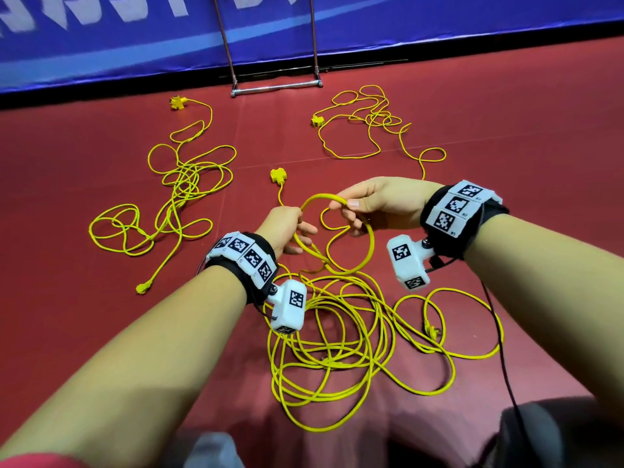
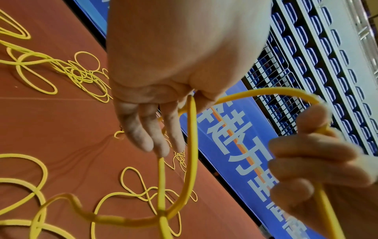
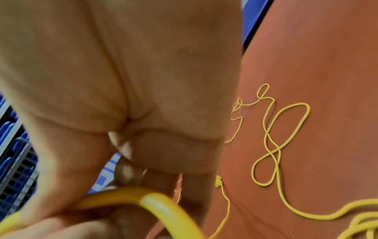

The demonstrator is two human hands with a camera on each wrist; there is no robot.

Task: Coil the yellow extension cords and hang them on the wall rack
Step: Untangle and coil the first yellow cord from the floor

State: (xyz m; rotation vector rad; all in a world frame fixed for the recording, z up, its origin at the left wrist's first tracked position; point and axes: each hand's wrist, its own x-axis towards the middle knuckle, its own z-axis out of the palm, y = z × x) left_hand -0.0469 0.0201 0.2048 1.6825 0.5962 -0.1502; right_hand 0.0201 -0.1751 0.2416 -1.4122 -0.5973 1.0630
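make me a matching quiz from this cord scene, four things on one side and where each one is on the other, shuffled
Things:
1. loop of cord
2. three-way socket head
3. flat plug
4. metal rack foot bar

Places:
A. against the blue wall banner
B. on the mat, far left of the left hand
C. held between the left hand and the right hand
D. on the mat just beyond the hands

Pairs: 1-C, 2-D, 3-B, 4-A

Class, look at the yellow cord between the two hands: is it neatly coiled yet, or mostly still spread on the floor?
Mostly spread. The left hand and right hand hold one loop; the rest of the cord sprawls on the red floor.
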